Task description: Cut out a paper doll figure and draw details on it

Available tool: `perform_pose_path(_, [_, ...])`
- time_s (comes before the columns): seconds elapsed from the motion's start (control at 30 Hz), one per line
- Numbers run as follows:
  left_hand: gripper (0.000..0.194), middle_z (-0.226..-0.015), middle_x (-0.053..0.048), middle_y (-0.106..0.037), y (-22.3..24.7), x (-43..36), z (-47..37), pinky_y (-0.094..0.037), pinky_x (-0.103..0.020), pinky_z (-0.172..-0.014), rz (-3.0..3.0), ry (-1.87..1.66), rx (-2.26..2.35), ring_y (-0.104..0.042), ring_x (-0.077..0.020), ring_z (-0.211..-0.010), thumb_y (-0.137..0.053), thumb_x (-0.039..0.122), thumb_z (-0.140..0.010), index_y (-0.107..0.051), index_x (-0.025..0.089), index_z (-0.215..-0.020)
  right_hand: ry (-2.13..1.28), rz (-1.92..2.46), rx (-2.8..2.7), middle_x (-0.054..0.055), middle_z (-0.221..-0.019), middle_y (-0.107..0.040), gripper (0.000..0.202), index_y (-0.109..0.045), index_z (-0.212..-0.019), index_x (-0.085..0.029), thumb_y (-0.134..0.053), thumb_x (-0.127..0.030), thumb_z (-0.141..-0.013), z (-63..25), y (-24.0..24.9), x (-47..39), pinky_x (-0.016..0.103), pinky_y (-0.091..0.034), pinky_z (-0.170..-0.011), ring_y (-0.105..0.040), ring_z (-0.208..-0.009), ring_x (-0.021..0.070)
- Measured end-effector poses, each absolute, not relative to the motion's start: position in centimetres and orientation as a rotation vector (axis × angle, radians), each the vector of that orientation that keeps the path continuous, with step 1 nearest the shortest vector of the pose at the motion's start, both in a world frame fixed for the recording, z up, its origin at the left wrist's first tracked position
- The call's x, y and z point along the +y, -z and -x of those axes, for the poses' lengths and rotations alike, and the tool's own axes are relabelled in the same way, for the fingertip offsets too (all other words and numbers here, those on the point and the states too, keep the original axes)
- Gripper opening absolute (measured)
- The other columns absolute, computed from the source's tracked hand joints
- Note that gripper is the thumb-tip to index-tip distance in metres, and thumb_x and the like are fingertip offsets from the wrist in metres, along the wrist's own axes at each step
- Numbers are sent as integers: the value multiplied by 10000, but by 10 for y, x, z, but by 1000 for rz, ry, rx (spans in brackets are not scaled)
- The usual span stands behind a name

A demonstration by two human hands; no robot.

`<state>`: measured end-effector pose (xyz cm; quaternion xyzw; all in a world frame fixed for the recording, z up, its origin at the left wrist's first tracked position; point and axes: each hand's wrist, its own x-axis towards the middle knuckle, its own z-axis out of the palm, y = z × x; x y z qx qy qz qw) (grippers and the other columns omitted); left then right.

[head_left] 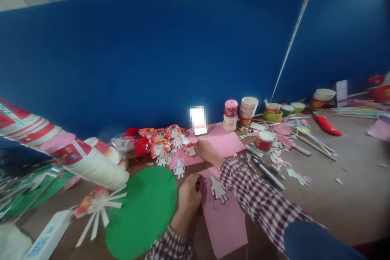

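My right hand (pixel 209 154) reaches forward over the pink paper, its fingers closed at the edge of a small paper cut-out figure head (pixel 191 150) with an orange-red rim. Nearer to me, my left hand (pixel 189 196) is curled at the left edge of a pink paper sheet (pixel 227 227); whatever its fingers hold is hidden. On that sheet lies a white figure-shaped cut-out (pixel 218 190). Another white body cut-out (pixel 179 168) rests just beyond my left hand. Several finished-looking paper figures (pixel 161 148) with orange manes are heaped left of my right hand.
A green paper oval (pixel 143 211) lies left, beside leaning stacked paper cups (pixel 94 162) and a white power strip (pixel 48 235). A lit phone (pixel 199 120) stands against the blue wall. Cups (pixel 249 107), pens (pixel 268 172), paper scraps (pixel 297 176) and a red pouch (pixel 327 124) are on the right.
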<state>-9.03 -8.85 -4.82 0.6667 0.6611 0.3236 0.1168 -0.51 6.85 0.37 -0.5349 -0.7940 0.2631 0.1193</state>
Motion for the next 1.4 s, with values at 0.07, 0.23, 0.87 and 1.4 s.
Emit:
perform_pose_path(0.07, [216, -833, -75, -659, 49, -89, 91, -481, -288, -675, -1948, -948, 1945, -628, -181, -744, -469, 319, -889, -633, 179, -899, -767, 1494, -2326, 130, -1003, -663, 308, -606, -1093, -72, -458, -298, -944, 13, -8, 56, 299, -499, -741, -630, -907, 221])
perform_pose_path(0.23, [198, -847, -71, -665, 50, -89, 92, -477, -291, -661, -1989, -897, 1984, -633, -189, -743, -484, 298, -874, -633, 186, -939, -778, 1303, -2366, 66, -924, -707, 315, -647, -1079, -166, -568, -375, -858, 17, -20, 37, 244, -459, -691, -652, -842, 205])
perform_pose_path(0.87, [205, -797, -40, -639, 52, -88, 94, -479, -285, -650, -1934, -1105, 1844, -588, -162, -693, -485, 304, -879, -641, 185, -941, -809, 1405, -2356, 80, -923, -734, 316, -638, -1096, -161, -569, -298, -820, -188, -28, -9, 278, -476, -727, -683, -829, 209])
perform_pose_path(1.4, [197, -909, -68, -665, 58, -84, 99, -512, -318, -735, -1878, -1186, 1973, -617, -192, -822, -500, 305, -870, -631, 181, -950, -1030, 1285, -2397, 24, -818, -721, 202, -658, -980, -193, -564, -207, -801, -181, -25, -67, 210, -433, -635, -653, -711, 148])
